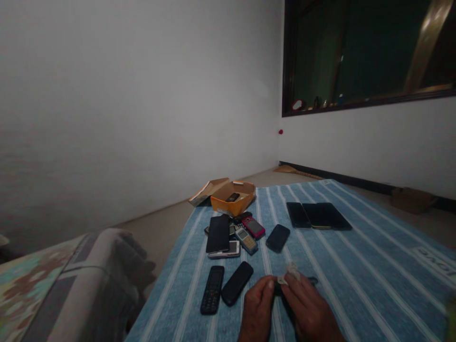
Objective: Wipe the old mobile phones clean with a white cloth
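Left hand [257, 304] and right hand [309, 304] nearest me, drawn in close together over the blue striped cover [167, 304]. Left thumb and fingers pinch a dark object [278, 289] by its near-left side; right fingers curl over a crumpled pale cloth [292, 271] and press it against the top. Object sits between my hands, mostly hidden; probably a phone, can't confirm, and can't tell if it touches the cover. Judging by looks: light, stiff, smooth-shelled, so likely slick under cloth. I'd hold the long edges, keep pressure off any screen. Cloth reads soft, near weightless, bunches easily; best pinched in a wad. Just left, a black keypad phone [213, 289] and a plain black phone [237, 283] lie side by side. Past them, a dark rounded phone [278, 238] and an overlapping pile with a pink phone [254, 227]; flat dark slabs [320, 216] farther right. Farthest on the cover, an orange box [228, 207], lid tipped back, small phone inside
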Demonstrator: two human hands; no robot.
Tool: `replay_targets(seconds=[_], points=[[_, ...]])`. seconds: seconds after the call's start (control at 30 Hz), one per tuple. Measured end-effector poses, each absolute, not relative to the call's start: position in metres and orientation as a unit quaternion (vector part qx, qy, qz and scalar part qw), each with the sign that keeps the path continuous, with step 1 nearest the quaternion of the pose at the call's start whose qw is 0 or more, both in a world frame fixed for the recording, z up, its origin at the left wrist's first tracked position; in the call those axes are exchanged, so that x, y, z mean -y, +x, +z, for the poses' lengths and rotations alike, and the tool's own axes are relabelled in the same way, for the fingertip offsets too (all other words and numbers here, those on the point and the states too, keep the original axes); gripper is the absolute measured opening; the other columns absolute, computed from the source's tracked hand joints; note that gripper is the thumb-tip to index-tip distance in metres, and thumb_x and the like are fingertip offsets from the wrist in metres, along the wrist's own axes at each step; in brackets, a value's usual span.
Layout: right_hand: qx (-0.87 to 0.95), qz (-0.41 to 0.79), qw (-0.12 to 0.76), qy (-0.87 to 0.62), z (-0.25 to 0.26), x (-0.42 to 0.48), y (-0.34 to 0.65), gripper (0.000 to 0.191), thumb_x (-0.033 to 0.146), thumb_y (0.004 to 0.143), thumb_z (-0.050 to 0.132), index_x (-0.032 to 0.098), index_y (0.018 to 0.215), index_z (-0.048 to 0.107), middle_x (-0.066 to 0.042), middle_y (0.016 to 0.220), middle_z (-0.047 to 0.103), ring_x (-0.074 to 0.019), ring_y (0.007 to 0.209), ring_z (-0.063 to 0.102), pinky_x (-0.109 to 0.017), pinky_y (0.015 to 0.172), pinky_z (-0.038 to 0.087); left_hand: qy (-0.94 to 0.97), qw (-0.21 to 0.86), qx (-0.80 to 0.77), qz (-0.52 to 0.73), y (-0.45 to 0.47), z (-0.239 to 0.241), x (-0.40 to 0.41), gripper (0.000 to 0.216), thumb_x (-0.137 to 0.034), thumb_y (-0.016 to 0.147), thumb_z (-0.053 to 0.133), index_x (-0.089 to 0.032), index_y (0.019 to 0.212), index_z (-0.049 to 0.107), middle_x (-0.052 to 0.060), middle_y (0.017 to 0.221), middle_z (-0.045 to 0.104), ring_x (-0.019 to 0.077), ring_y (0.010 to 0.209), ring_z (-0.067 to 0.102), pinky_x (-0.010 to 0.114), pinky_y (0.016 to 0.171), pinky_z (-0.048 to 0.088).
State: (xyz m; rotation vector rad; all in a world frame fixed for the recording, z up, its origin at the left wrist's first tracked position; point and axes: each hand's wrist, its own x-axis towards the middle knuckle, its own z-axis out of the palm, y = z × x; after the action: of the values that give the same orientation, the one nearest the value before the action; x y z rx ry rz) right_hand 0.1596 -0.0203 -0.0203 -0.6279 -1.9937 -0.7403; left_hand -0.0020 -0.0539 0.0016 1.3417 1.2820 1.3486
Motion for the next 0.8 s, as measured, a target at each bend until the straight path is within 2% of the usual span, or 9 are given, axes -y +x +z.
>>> replay_targets(seconds=[0.37,0.8], points=[[0.785,-0.280,0.456,-0.312,-0.035,0.003,0.207,0.035,0.007,0.089,0.036,0.017,0.103,0.066,-0.010,0.101,0.073,-0.0251,0.095,0.068,-0.039,0.080,0.053,0.533,0.378,-0.562,0.507,-0.002,0.000,0.056,0.056,-0.064,0.087,0.049,-0.016,0.095,0.076,0.008,0.086,0.072,0.0260,0.084,0.063,0.032,0.078,0.048],[0.821,-0.304,0.426,-0.228,-0.051,0.009,0.167,0.036,0.009,0.085,0.041,0.018,0.106,0.069,-0.009,0.106,0.073,-0.0229,0.097,0.069,-0.031,0.080,0.055,0.538,0.395,-0.527,0.526,0.001,-0.003,0.054,0.054,-0.063,0.087,0.049,-0.014,0.081,0.072,0.007,0.078,0.069,0.0217,0.077,0.060,0.030,0.074,0.046]])
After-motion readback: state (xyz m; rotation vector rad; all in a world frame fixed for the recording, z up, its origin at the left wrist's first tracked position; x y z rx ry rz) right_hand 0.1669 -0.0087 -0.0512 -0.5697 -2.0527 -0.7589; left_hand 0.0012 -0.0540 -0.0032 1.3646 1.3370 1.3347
